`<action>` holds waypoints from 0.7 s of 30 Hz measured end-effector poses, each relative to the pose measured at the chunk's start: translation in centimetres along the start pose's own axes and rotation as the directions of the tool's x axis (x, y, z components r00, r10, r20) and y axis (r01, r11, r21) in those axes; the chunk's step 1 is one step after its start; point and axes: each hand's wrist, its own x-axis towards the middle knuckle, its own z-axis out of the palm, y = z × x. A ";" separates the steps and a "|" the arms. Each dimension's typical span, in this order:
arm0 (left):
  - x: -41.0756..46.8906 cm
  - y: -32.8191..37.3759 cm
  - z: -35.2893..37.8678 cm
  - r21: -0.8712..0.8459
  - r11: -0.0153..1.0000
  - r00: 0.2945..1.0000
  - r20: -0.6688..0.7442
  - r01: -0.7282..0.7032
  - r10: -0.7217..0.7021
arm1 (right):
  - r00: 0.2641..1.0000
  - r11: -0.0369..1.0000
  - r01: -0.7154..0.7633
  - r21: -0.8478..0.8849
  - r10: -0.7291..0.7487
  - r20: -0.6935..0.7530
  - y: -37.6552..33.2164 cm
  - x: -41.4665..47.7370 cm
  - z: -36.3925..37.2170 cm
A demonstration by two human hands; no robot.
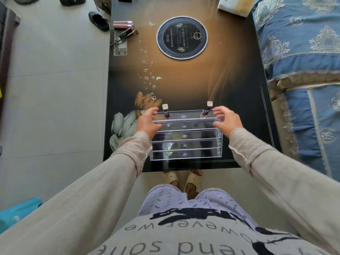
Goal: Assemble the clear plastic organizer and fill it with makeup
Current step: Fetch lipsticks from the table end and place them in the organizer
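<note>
Flanking the clear plastic drawer organizer (pixel 185 144), empty & spread, L hand (pixel 147 122) & R hand (pixel 227 120) could jolt it & topple two upright dark lip-gloss tubes (pixel 166 112) on top.

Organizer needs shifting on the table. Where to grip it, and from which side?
Take the organizer by its short end walls, left hand and right hand coming in from the sides. Its front is stacked drawer fronts that would likely slide out. Two tubes stand upright on top, so keep it level.
</note>
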 end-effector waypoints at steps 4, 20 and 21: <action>-3.9 -4.6 1.1 -0.022 0.988 0.988 0.007 0.153 -0.153 | 0.979 0.979 -0.201 0.042 0.202 -0.008 5.1 -4.3 2.2; -18.5 -16.8 3.7 -0.022 0.751 0.739 0.201 0.660 -0.643 | 0.739 0.827 -0.433 -0.358 0.553 0.385 13.6 -10.5 4.8; -18.9 -16.6 3.9 -0.131 0.732 0.743 0.165 0.669 -0.649 | 0.754 0.841 -0.396 -0.368 0.527 0.393 13.5 -9.9 4.6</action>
